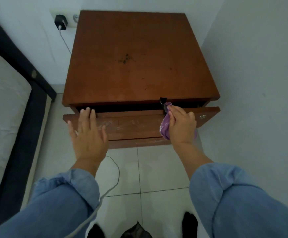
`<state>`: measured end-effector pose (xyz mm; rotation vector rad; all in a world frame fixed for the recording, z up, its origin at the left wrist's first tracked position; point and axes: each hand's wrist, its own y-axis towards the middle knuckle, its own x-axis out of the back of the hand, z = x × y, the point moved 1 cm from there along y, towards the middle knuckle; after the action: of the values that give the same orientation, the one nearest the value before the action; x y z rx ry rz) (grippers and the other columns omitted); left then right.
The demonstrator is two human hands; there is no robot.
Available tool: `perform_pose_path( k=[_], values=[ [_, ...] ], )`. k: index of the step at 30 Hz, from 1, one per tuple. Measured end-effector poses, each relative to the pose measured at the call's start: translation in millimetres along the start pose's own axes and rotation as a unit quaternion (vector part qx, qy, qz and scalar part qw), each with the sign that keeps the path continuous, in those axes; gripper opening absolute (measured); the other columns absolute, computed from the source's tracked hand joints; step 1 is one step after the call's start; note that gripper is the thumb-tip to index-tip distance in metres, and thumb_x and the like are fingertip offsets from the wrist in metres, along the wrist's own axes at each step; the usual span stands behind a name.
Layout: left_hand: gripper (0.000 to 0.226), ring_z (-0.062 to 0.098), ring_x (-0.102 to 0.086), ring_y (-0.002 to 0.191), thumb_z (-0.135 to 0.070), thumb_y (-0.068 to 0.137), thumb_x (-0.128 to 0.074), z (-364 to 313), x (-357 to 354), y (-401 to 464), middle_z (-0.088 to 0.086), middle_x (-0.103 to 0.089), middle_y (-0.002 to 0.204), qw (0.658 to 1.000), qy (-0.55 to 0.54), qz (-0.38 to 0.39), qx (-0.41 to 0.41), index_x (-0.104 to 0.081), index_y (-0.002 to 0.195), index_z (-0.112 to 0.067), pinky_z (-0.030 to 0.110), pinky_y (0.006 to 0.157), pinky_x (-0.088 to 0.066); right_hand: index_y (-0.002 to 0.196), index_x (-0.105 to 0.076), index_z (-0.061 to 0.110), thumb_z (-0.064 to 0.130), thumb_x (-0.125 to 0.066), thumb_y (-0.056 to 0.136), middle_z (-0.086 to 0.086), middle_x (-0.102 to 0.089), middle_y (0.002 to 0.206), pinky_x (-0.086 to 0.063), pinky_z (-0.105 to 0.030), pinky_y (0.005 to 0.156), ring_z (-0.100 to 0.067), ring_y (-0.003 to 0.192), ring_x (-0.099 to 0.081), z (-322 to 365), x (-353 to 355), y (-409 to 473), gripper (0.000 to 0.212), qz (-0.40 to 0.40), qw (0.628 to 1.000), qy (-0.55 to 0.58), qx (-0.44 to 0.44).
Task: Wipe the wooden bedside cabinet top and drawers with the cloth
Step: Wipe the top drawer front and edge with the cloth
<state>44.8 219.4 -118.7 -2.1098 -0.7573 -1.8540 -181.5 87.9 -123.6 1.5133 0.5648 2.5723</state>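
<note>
Sleeves: both blue sleeves are filling my lower view, with a white cable trailing over the floor tiles between them.
Left hand: my left hand is spreading flat, fingers straight, fingertips resting on the top edge of the pulled-out drawer; it is holding nothing.
Right hand: my right hand is gripping the purple cloth, bunched and pressed against the drawer front near a dark tab at the opening.
Cloth handling: I am judging it soft, light and limp; a bunched grip like this one is suiting it.
Drawer: it is standing partly open and is looking streaked with pale dust; I am expecting it to slide if pushed, so the left hand is bracing it.
Cabinet top: the wooden cabinet top is lying beyond, marked with dark specks mid-surface.
Room: a wall is closing in just beside the right edge, the bed frame is standing near on the left, and a charger is plugged in behind.
</note>
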Motion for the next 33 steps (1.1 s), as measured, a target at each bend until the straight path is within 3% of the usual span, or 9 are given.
perform_pose_path(
  k=[7, 11, 14, 17, 19, 21, 25, 29, 33],
  values=[
    [0.066, 0.020, -0.036, 0.137, -0.031, 0.078, -0.042, 17, 15, 7, 0.007, -0.045, 0.144, 0.996, 0.024, 0.043, -0.071, -0.038, 0.141, -0.012, 0.046, 0.113, -0.017, 0.112, -0.070, 0.021, 0.019, -0.058, 0.091, 0.007, -0.070, 0.112, -0.037, -0.029, 0.065, -0.026, 0.077, -0.051, 29, -14, -13, 0.024, -0.036, 0.999, -0.009, 0.001],
    [0.072, 0.020, -0.032, 0.140, -0.032, 0.074, -0.041, 16, 15, -2, 0.007, -0.042, 0.146, 0.997, 0.000, 0.049, -0.059, -0.037, 0.143, -0.011, 0.044, 0.115, -0.016, 0.105, -0.073, 0.023, 0.014, -0.067, 0.084, 0.020, -0.066, 0.094, -0.041, -0.030, 0.061, -0.021, 0.067, -0.049, 88, -35, -35, 0.023, -0.033, 0.994, 0.082, 0.058],
    [0.071, 0.020, -0.033, 0.139, -0.031, 0.073, -0.041, 19, 18, 2, 0.007, -0.043, 0.145, 0.996, -0.006, 0.048, -0.080, -0.039, 0.141, -0.010, 0.042, 0.116, -0.014, 0.105, -0.072, 0.024, 0.016, -0.067, 0.081, 0.015, -0.070, 0.101, -0.037, -0.028, 0.059, -0.022, 0.069, -0.052, 121, -46, -45, 0.026, -0.017, 0.990, 0.037, 0.132],
    [0.065, 0.019, -0.031, 0.140, -0.026, 0.080, -0.042, 30, 22, 4, 0.007, -0.040, 0.148, 0.995, 0.003, 0.045, -0.085, -0.037, 0.142, -0.010, 0.040, 0.118, -0.007, 0.107, -0.071, 0.022, 0.013, -0.065, 0.080, 0.011, -0.070, 0.102, -0.046, -0.034, 0.058, -0.022, 0.075, -0.051, 126, -46, -46, 0.028, -0.009, 0.989, 0.039, 0.144],
    [0.066, 0.019, -0.025, 0.142, -0.022, 0.082, -0.046, 45, 24, 3, 0.007, -0.032, 0.152, 0.999, 0.013, 0.037, -0.030, -0.030, 0.145, -0.009, 0.040, 0.118, -0.004, 0.115, -0.067, 0.022, 0.010, -0.059, 0.085, 0.006, -0.067, 0.111, -0.050, -0.043, 0.071, -0.029, 0.088, -0.057, 125, -41, -44, 0.033, 0.057, 0.986, 0.047, 0.147],
    [0.070, 0.020, -0.022, 0.143, -0.020, 0.081, -0.046, 60, 24, 1, 0.008, -0.028, 0.154, 0.999, -0.003, 0.037, 0.003, -0.026, 0.147, -0.007, 0.043, 0.119, -0.008, 0.124, -0.061, 0.026, 0.013, -0.053, 0.090, 0.007, -0.058, 0.124, -0.044, -0.041, 0.086, -0.028, 0.105, -0.056, 122, -40, -41, 0.037, 0.110, 0.984, 0.037, 0.136],
    [0.070, 0.021, -0.033, 0.139, -0.020, 0.075, -0.037, 74, 28, 3, 0.008, -0.037, 0.151, 0.990, -0.143, 0.018, -0.005, -0.037, 0.144, -0.006, 0.036, 0.115, -0.025, 0.108, -0.072, 0.021, 0.006, -0.076, 0.073, 0.014, -0.068, 0.105, -0.045, -0.030, 0.059, -0.025, 0.068, -0.053, 128, -47, -47, 0.039, -0.036, 0.989, 0.018, 0.143],
    [0.067, 0.016, -0.033, 0.139, -0.019, 0.077, -0.033, 78, 28, 1, 0.003, -0.038, 0.150, 0.979, -0.204, 0.009, 0.016, -0.040, 0.143, -0.010, 0.026, 0.113, -0.023, 0.111, -0.070, 0.021, 0.007, -0.076, 0.074, 0.012, -0.069, 0.101, -0.045, -0.031, 0.057, -0.018, 0.073, -0.042, 143, -59, -57, 0.039, -0.036, 0.985, 0.031, 0.168],
    [0.065, 0.013, -0.036, 0.137, -0.020, 0.077, -0.034, 76, 27, 2, 0.002, -0.043, 0.147, 0.967, -0.251, -0.010, 0.050, -0.045, 0.140, -0.013, 0.021, 0.110, -0.022, 0.112, -0.069, 0.021, 0.009, -0.071, 0.077, 0.013, -0.069, 0.099, -0.045, -0.032, 0.055, -0.023, 0.066, -0.052, 167, -67, -64, 0.038, -0.017, 0.979, 0.034, 0.198]
  ],
)
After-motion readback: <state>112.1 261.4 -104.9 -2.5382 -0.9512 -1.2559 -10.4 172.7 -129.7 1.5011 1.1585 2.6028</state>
